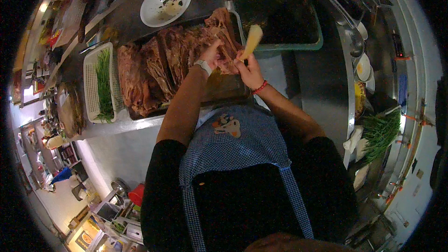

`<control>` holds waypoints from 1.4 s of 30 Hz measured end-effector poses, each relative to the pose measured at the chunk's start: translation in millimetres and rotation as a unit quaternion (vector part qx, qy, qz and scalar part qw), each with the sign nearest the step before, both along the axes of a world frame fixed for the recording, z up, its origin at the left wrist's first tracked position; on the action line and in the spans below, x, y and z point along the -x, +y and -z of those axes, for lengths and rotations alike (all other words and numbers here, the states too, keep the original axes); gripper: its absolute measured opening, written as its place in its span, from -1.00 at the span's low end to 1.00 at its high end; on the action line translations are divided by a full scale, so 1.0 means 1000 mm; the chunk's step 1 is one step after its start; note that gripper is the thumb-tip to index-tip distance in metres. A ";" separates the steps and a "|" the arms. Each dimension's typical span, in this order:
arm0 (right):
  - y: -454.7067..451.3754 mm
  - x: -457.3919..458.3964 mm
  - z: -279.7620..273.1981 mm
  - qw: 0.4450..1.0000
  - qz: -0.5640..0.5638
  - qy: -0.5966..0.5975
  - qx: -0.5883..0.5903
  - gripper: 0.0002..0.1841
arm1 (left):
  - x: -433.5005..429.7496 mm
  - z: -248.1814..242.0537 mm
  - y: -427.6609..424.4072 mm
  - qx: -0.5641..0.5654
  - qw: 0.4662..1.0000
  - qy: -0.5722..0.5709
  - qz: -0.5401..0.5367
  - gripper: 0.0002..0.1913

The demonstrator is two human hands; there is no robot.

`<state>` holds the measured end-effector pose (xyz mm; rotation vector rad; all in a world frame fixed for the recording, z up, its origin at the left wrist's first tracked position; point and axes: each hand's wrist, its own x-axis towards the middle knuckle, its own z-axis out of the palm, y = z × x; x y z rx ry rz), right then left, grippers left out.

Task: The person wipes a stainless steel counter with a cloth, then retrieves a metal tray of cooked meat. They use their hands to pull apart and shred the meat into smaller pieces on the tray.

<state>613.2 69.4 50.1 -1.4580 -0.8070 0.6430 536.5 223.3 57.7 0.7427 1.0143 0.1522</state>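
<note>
A tray point(227, 94) heaped with large pieces of cooked meat on the bone point(168, 63) lies on the metal counter before me. My left hand point(211, 56), with a white watch at the wrist, grips a piece of meat with long bones point(225, 38) at the tray's right end. My right hand point(249, 70), with a red bead bracelet at the wrist, is closed around the narrow end of a pale yellow, wide-ended object point(253, 38), perhaps a bone or a brush; which one I cannot tell. Its fingertips are close to the same meat.
Behind the tray stands a white bowl point(145, 14) with dark bits inside. Left of the meat is a white plastic basket point(91, 94) of long green stalks point(104, 77). A green-rimmed tub point(316, 43) of dark contents is at the upper right. Bowls point(364, 67) and leafy greens point(381, 134) line the far right.
</note>
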 end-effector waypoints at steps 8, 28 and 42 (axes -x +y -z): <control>0.019 0.001 -0.016 0.996 0.010 -0.050 -0.077 -0.90 | -0.001 0.026 0.022 0.116 0.978 -0.170 -0.032 -0.54; -0.004 -0.021 0.040 0.942 -0.164 -0.179 0.230 -0.58 | 0.032 0.046 0.030 -0.093 0.983 0.093 0.129 -0.38; -0.004 -0.006 0.025 0.891 -0.343 0.252 0.154 -0.63 | 0.030 0.004 0.012 -0.178 0.958 0.124 0.186 -0.18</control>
